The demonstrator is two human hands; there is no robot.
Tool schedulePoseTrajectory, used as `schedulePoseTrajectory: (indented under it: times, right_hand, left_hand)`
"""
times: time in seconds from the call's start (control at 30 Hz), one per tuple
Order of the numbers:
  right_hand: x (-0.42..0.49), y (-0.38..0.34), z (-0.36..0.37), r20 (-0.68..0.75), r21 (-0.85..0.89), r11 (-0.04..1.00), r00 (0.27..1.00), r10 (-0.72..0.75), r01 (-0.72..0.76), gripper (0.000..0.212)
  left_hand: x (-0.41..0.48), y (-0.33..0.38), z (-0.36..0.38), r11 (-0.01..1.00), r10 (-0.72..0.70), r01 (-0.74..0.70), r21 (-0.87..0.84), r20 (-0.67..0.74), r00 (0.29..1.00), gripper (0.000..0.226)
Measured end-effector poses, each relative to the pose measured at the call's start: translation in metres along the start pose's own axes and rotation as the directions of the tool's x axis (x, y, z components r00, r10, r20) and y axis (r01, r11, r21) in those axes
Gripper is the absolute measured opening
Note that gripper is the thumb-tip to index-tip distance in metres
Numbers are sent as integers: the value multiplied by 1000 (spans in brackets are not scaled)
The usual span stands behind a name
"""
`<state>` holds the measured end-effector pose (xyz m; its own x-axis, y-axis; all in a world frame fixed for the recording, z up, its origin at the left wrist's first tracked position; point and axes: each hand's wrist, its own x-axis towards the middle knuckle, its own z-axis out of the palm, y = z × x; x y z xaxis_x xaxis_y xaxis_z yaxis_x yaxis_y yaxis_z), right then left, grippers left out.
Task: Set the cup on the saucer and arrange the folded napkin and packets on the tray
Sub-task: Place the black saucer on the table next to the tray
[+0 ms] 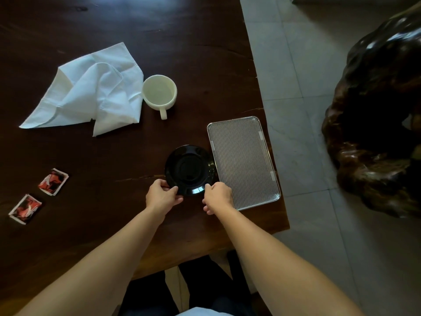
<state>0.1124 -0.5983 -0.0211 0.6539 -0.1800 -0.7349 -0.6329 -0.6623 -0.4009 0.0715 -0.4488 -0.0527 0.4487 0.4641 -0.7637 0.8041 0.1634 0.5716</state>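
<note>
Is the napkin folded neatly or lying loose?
Loose: the white napkin lies rumpled and half spread on the wooden table, beside the cup.

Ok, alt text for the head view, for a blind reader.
The left hand and right hand pinch the near rim of a black saucer on a dark table, a metal tray just right of it. Farther away sit a white cup and rumpled napkin; two red packets lie at left.
</note>
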Motion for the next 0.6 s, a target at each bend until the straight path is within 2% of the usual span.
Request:
schedulePoseTrajectory:
  times: [0.1,0.13,0.2,0.27,0.43,0.6]
  right_hand:
    - [-2,2,-9,-185,-327,932,957,-226,157,16]
    - [-3,3,-13,-192,-378,906,941,-277,189,13]
    - [-2,5,-17,-149,-449,865,937,-317,222,25]
    - [0,7,-20,-125,-482,845,937,-326,230,32]
    - [7,7,-20,-124,-514,813,914,-387,275,16]
    - [7,1,-19,-106,-500,806,901,-421,318,13]
  left_hand:
    - [0,1,0,1000,-21,21,-16,-4,1000,27]
    - [-1,1,0,999,-30,30,-29,-5,1000,26]
    - [0,1,0,997,-44,44,-61,1,999,27]
    - [0,0,0,996,-50,50,-79,7,999,29]
    - [0,-1,0,996,-37,36,-81,0,999,22]
    - [3,2,-3,996,-30,30,-86,-7,1000,21]
